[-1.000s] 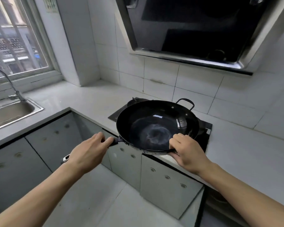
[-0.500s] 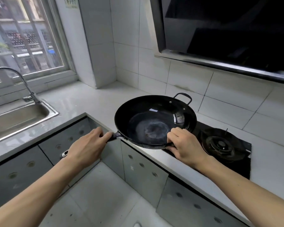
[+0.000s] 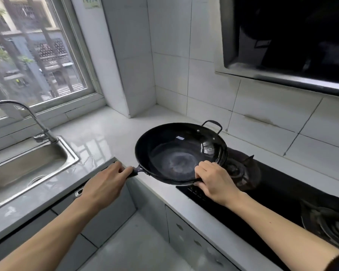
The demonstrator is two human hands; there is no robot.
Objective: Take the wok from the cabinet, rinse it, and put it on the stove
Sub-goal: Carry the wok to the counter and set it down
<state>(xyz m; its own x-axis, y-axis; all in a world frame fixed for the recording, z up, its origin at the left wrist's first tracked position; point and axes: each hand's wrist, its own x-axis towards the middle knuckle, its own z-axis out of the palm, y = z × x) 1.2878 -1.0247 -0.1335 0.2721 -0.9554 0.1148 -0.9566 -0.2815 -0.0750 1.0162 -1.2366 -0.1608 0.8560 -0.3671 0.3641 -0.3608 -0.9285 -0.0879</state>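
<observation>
Left hand (image 3: 106, 184) was closed around the wok's long handle (image 3: 135, 171), most of the handle hidden inside the fist; a small light tip (image 3: 79, 192) showed at the heel of the hand, what it belonged to unclear. Right hand (image 3: 213, 179) pinched the wok's near rim, fingers (image 3: 203, 166) curled over the edge into the bowl, thumb under and out of sight; both forearms bare, a dark sleeve edge cut off at the lower right corner.

Wok (image 3: 181, 153) was black, held roughly level over the counter corner, its right side over the near-left burner (image 3: 241, 169) of the stove (image 3: 282, 192); whether it touched the burner could not be told, the contact point being hidden by the pan. Nothing solid lay in it; the bottom showed a pale ring of sheen, water or wear not distinguishable. Small loop handle (image 3: 212, 125) stood at the far rim.

Second burner (image 3: 333, 227) was cut off by the right edge. Sink (image 3: 70, 153) to the left was steel, its basin holding nothing but the drain (image 3: 35, 179), the near part cut off at the frame; faucet (image 3: 27, 116) arched over it. Range hood (image 3: 286, 42) above was dark, its interior unreadable. Cabinets (image 3: 184, 231) ran below the countertop (image 3: 110, 132).
</observation>
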